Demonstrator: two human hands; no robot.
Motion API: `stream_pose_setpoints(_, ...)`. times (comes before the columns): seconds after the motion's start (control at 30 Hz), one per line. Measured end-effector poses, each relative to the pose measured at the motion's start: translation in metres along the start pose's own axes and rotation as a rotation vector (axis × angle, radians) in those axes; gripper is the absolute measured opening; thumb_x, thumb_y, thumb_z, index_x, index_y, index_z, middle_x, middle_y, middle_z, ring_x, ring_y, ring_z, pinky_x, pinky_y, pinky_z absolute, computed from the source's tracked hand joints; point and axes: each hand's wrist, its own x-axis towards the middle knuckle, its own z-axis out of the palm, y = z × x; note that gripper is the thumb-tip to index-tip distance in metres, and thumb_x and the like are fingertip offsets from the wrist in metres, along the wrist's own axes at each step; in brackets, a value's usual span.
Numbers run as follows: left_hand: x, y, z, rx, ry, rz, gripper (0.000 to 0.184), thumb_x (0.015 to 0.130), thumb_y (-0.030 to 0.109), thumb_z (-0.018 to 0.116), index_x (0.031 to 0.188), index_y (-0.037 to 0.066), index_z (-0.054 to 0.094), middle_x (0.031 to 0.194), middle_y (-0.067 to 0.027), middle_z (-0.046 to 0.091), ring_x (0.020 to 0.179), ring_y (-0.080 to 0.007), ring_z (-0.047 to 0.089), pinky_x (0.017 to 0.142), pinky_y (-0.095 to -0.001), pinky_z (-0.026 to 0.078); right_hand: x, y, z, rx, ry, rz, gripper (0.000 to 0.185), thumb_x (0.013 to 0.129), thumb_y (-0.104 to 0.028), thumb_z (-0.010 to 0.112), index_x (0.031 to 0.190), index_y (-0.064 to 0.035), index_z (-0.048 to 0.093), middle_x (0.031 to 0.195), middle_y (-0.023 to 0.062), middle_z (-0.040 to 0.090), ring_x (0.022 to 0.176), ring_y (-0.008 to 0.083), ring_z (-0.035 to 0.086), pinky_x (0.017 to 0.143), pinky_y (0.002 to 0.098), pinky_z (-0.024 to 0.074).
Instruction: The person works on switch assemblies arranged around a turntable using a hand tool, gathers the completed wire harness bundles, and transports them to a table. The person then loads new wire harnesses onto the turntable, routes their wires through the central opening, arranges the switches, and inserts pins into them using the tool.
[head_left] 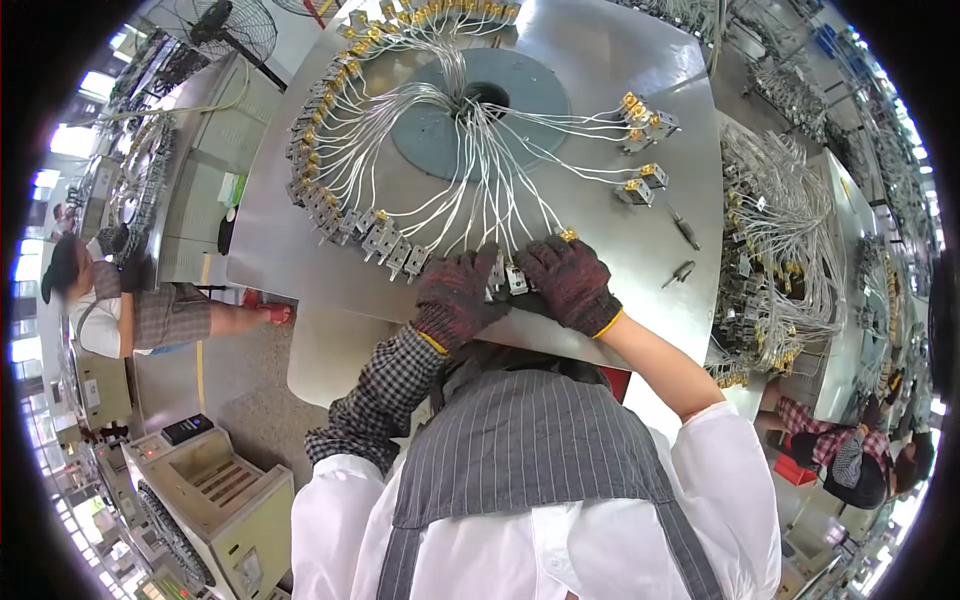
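1. Head view: a small silver metal block (516,281) sits near the front edge of the polished metal surface (640,300), between my two grips, with pale, thin wires (471,150) running from the blocks toward the dark round hole (488,95) in the grey-blue disc (415,130).
2. My left grip (458,292), in a dark red-flecked knit glove, curls low beside the block; the glove's back hides my fingertips, so I cannot tell whether I pinch anything.
3. My right grip (568,282), gloved alike, bends in from the other side, just by a brass-coloured fitting (569,235); its fingertips are hidden too, so its closure I cannot tell.
4. I judge the block light for its size, hard and stiff, its smooth faces a little slippery but helped by the knit.
5. The wires look springy yet bendable; a sharp kink or tug at their ends could harm them.
6. I would hold the block by its flat sides, leaving the wires slack, clear of the neighbouring silver-and-brass blocks (380,240).
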Motion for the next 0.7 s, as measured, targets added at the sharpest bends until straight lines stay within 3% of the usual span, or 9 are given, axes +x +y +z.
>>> stream_pose_setpoints(0.07,-0.003,-0.016,-0.001,0.003,-0.055,0.162,0.081,0.074,0.057,0.068,0.135,0.009,0.043,0.110,-0.0154,0.059,0.100,-0.0311,0.060,0.088,-0.0434,0.045,-0.001,0.011,-0.013,0.174,0.001,-0.015,0.045,0.079,-0.042,0.062,0.112,-0.0128,0.062,0.110,0.0070,0.062,0.104,0.0265,0.057,0.088,0.0442,0.0437)
stream_pose_setpoints(0.17,-0.003,-0.030,-0.009,0.071,-0.118,0.319,0.074,0.078,0.055,0.065,0.134,0.010,0.046,0.115,-0.0155,0.057,0.099,-0.0305,0.059,0.088,-0.0432,0.045,0.000,0.021,-0.012,0.062,-0.013,0.025,0.065,0.066,-0.055,0.072,0.116,-0.0147,0.061,0.116,0.0080,0.061,0.115,0.0279,0.054,0.097,0.0454,0.0402)
stream_pose_setpoints(0.23,-0.002,-0.022,-0.011,0.030,-0.104,0.279,0.075,0.075,0.056,0.066,0.132,0.011,0.047,0.113,-0.0148,0.057,0.101,-0.0310,0.058,0.089,-0.0433,0.044,0.003,0.016,-0.007,0.096,-0.118,0.203,0.086,0.052,-0.066,0.076,0.122,-0.0171,0.058,0.126,0.0082,0.058,0.126,0.0304,0.048,0.107,0.0509,0.0323)
stream_pose_setpoints(0.33,-0.012,-0.008,-0.021,0.025,-0.056,0.232,0.078,0.073,0.057,0.068,0.130,0.008,0.047,0.114,-0.0137,0.055,0.105,-0.0309,0.056,0.093,-0.0427,0.043,0.001,0.020,-0.004,0.339,-0.105,0.030,0.091,0.053,-0.066,0.075,0.127,-0.0172,0.055,0.130,0.0084,0.055,0.128,0.0318,0.047,0.108,0.0554,0.0286)
stream_pose_setpoints(0.37,-0.016,-0.005,-0.023,0.050,-0.020,0.226,0.081,0.073,0.059,0.067,0.130,0.006,0.047,0.119,-0.0133,0.054,0.107,-0.0303,0.055,0.094,-0.0419,0.042,0.000,0.023,-0.028,0.217,-0.026,-0.139,0.092,0.054,-0.059,0.078,0.131,-0.0172,0.052,0.133,0.0082,0.053,0.128,0.0319,0.046,0.109,0.0534,0.0300)
stream_pose_setpoints(0.47,-0.024,0.000,-0.012,0.124,0.159,0.232,0.084,0.070,0.060,0.070,0.127,0.002,0.048,0.119,-0.0137,0.053,0.110,-0.0298,0.052,0.096,-0.0410,0.041,-0.015,0.049,-0.035,0.066,-0.120,-0.069,0.090,0.055,-0.053,0.081,0.133,-0.0171,0.051,0.132,0.0086,0.053,0.126,0.0330,0.048,0.103,0.0473,0.0401)
stream_pose_setpoints(0.5,-0.023,0.005,-0.006,0.121,0.158,0.232,0.084,0.070,0.060,0.070,0.127,0.002,0.048,0.119,-0.0137,0.053,0.110,-0.0298,0.052,0.096,-0.0410,0.041,-0.013,0.056,-0.022,0.311,-0.118,-0.037,0.083,0.057,-0.050,0.081,0.127,-0.0159,0.055,0.125,0.0088,0.057,0.118,0.0327,0.053,0.094,0.0420,0.0483)
stream_pose_setpoints(0.6,-0.015,0.013,0.014,0.086,0.284,0.158,0.084,0.069,0.060,0.071,0.125,0.000,0.048,0.117,-0.0148,0.054,0.107,-0.0298,0.054,0.093,-0.0417,0.042,-0.004,0.059,-0.014,0.244,-0.410,0.098,0.072,0.064,-0.054,0.076,0.121,-0.0159,0.057,0.119,0.0093,0.059,0.109,0.0310,0.058,0.084,0.0403,0.0518)
stream_pose_setpoints(0.7,-0.006,0.007,0.019,-0.019,0.190,0.135,0.084,0.069,0.061,0.070,0.124,0.001,0.049,0.115,-0.0152,0.055,0.103,-0.0301,0.056,0.089,-0.0427,0.044,0.003,0.056,-0.009,0.247,-0.226,-0.012,0.068,0.063,-0.051,0.077,0.117,-0.0141,0.058,0.116,0.0091,0.060,0.107,0.0295,0.058,0.086,0.0411,0.0508)
